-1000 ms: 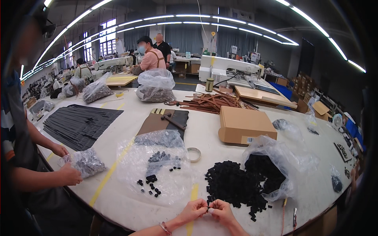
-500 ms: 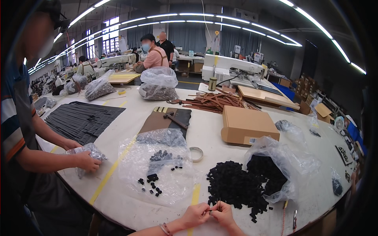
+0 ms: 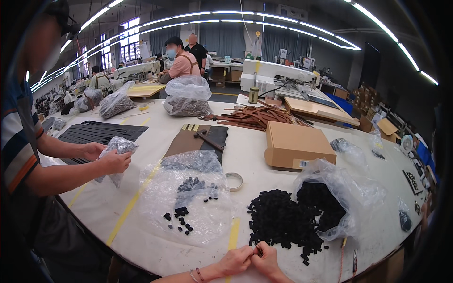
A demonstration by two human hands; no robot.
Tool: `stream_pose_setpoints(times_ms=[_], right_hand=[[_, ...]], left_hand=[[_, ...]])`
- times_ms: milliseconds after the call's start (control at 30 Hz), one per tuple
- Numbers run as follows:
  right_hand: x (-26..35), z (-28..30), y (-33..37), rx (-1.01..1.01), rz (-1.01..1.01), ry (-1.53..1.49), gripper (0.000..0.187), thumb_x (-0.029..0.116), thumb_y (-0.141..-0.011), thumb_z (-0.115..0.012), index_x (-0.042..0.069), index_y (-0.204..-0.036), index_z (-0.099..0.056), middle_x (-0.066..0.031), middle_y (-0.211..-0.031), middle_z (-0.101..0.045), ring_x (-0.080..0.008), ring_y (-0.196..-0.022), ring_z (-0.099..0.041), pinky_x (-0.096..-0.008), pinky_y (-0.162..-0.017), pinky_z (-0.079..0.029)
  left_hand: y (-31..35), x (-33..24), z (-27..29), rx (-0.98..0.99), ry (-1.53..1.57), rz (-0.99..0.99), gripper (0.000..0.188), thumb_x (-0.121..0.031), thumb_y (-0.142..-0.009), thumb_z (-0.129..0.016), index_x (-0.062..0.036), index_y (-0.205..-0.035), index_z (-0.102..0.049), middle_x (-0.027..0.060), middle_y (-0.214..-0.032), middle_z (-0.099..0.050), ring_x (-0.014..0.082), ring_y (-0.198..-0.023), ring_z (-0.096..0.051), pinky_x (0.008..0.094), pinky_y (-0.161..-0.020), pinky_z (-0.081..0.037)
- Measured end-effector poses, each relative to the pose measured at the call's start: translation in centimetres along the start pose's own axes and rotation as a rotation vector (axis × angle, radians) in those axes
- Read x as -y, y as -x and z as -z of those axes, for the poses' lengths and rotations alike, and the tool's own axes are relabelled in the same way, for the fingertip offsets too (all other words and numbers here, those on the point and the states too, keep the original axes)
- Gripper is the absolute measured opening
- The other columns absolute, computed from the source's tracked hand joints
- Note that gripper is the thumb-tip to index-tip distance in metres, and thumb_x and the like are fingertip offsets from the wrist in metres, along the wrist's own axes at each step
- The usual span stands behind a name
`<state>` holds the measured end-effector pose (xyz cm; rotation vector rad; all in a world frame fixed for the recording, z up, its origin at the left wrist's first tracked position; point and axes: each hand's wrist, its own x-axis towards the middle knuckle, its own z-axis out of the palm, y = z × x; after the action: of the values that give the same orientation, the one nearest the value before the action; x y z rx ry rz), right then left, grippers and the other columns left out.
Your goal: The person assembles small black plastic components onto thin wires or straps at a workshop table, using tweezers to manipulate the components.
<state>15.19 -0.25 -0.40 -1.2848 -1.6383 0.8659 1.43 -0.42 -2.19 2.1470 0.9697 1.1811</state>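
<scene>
My left hand point(image 3: 237, 260) and my right hand point(image 3: 265, 260) meet at the table's near edge, thumbs and fingers pinched together. A thin dark tool point(image 3: 258, 248) sticks up from my right hand; its exact kind is unclear. Whatever my left fingertips pinch is tiny and mostly covered. Just beyond my hands lies a heap of small black pieces point(image 3: 273, 214), spilling from an open clear plastic bag point(image 3: 347, 210). To the left, a flattened clear plastic bag point(image 3: 158, 214) carries several black pieces point(image 3: 180, 212) and a cluster of greyish ones point(image 3: 191, 185).
A co-worker point(image 3: 56, 151) at the left holds a clear bag point(image 3: 118, 148). Beyond stand a cardboard box point(image 3: 299, 146), a tape roll point(image 3: 234, 181), a hammer point(image 3: 207, 138) on dark sheets, and brown straps point(image 3: 255, 118). An orange-corded tool point(image 3: 342, 257) and snips point(image 3: 355, 262) lie right.
The co-worker has lifted the clear bag off the table. My hands stay together; the thin dark tool in my right hand now leans lower toward my left fingers.
</scene>
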Motion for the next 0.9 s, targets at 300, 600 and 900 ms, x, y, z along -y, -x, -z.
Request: stream_pose_setpoints(times_ms=[300,600,900], right_hand=[[0.9,0.2,0.0,0.038,0.083,0.088,0.012,0.007,-0.069,-0.061,0.001,-0.071,-0.051,-0.0054,-0.054,-0.050,-0.0072,-0.048,-0.044,-0.0227,-0.044,-0.035],[0.3,1.0,-0.1,0.128,-0.051,-0.171,0.030,0.020,-0.088,-0.040,-0.002,-0.081,-0.058,-0.0032,-0.062,-0.054,-0.0086,-0.058,-0.049,-0.0232,-0.054,-0.039],[0.4,0.9,-0.3,0.203,-0.088,-0.038,0.026,0.021,-0.087,-0.043,0.001,-0.082,-0.058,-0.0031,-0.061,-0.054,-0.0092,-0.056,-0.049,-0.0227,-0.054,-0.040]], left_hand=[[-0.7,0.4,0.9,0.032,0.130,0.181,0.016,-0.003,-0.075,-0.052,0.0006,-0.091,-0.055,0.0100,-0.075,-0.059,0.0149,-0.063,-0.057,0.0249,-0.059,-0.046],[-1.3,0.0,2.7,-0.025,0.747,0.686,0.012,-0.003,-0.077,-0.046,-0.0008,-0.086,-0.053,0.0022,-0.066,-0.053,0.0042,-0.051,-0.047,0.0190,-0.046,-0.039],[-1.5,0.4,3.1,-0.011,0.888,0.748,0.009,-0.004,-0.077,-0.044,-0.0055,-0.081,-0.051,0.0000,-0.062,-0.050,0.0034,-0.046,-0.040,0.0159,-0.042,-0.033]])
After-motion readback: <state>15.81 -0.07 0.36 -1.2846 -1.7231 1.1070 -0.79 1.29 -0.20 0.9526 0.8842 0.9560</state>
